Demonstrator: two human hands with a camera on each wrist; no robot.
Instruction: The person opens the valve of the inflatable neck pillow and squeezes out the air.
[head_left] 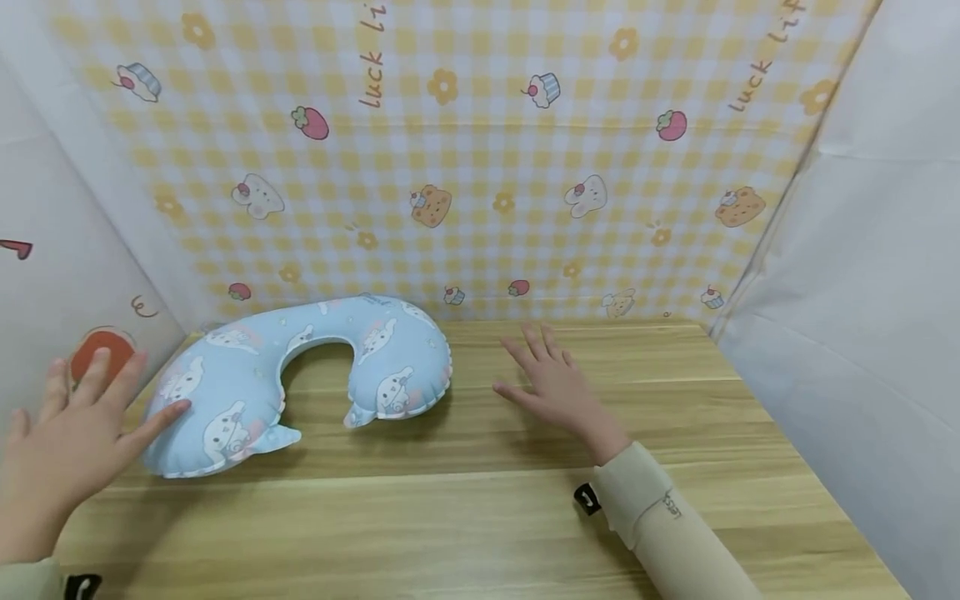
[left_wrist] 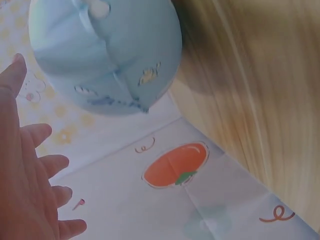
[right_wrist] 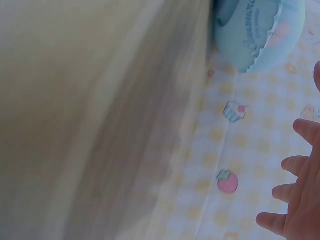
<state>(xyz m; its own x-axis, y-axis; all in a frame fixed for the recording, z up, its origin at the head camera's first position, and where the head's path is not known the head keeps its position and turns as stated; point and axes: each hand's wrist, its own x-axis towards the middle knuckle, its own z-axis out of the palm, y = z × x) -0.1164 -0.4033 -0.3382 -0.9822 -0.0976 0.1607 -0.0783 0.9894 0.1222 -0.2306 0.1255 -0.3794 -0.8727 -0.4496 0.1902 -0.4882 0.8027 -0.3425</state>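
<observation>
A light blue U-shaped neck pillow [head_left: 315,333] with white cartoon puppies lies at the left back of the wooden table, its opening toward me. In the head view my left hand [head_left: 75,442] is spread at the pillow's left end, the thumb overlapping its edge; whether they touch I cannot tell. The left wrist view shows the pillow's rounded end [left_wrist: 110,60] apart from the extended fingers. My right hand [head_left: 558,383] is held over the table to the right of the pillow, fingers spread, holding nothing. A gap separates it from the pillow [right_wrist: 260,35] in the right wrist view.
The wood-grain table [head_left: 465,517] meets a yellow checked cloth backdrop [head_left: 487,167] at the back. White cloth walls stand on the left [head_left: 45,183] and right [head_left: 855,292]. A black tab [head_left: 587,499] hangs by the right sleeve cuff.
</observation>
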